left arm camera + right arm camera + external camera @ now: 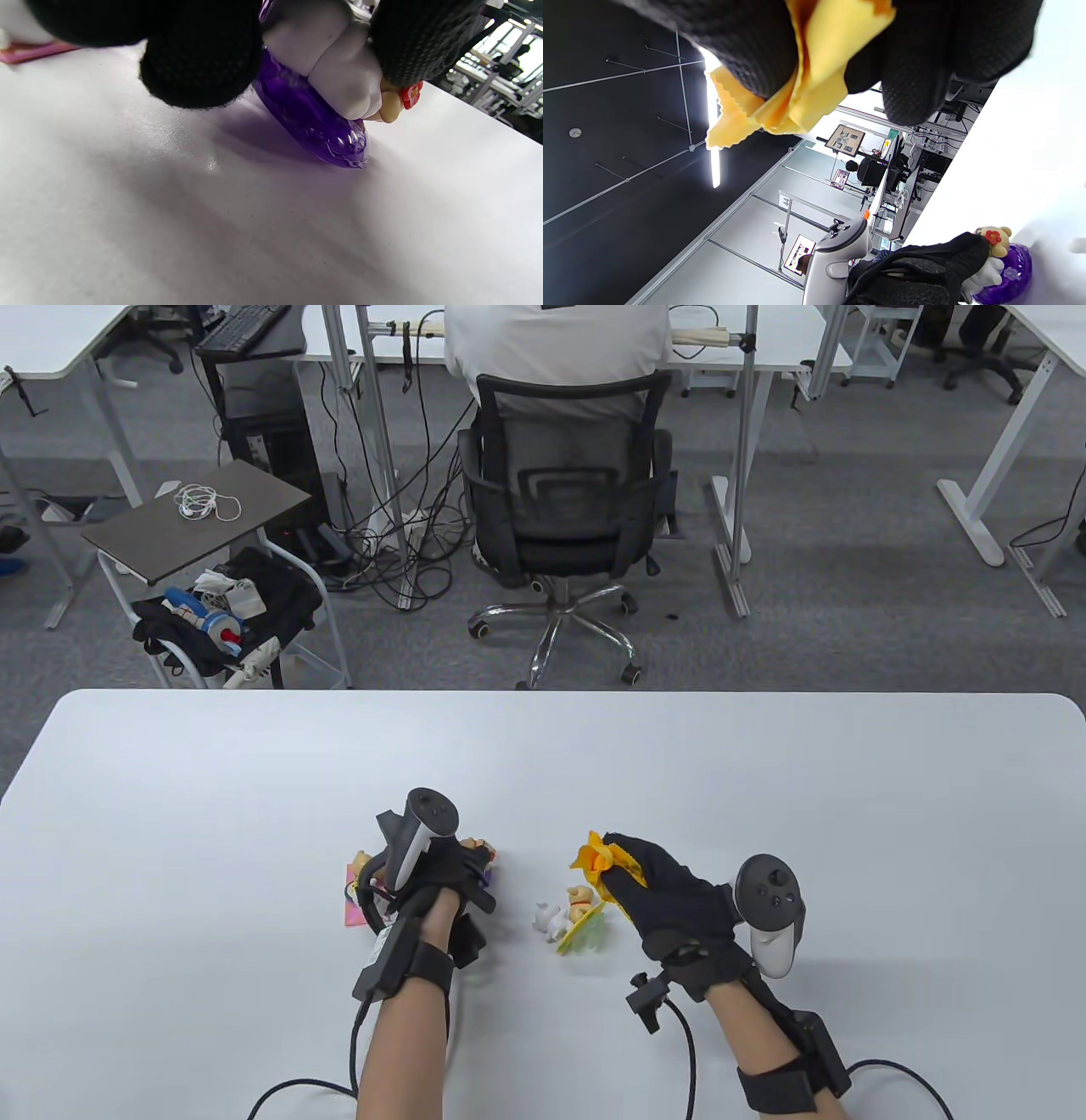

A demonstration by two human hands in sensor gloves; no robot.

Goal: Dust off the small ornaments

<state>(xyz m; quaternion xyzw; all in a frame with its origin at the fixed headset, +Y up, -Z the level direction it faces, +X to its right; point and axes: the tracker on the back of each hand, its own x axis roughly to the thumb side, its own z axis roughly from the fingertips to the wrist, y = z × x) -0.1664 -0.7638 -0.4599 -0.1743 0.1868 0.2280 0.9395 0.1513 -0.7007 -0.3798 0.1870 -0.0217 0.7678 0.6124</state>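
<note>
The ornament on a purple base (314, 123) sits tilted at the near centre-left of the desk (254, 780), only the base's edge touching the surface, with the left hand (441, 882) curled around it. Just right, another ornament on a yellow-green base (577, 920) lies free. The right hand (670, 899) hovers beside it, fingers pinching a yellow cloth (806, 84). The tilted base's glossy look suggests it could slip from the glove, and the cloth might knock the free ornament over.
</note>
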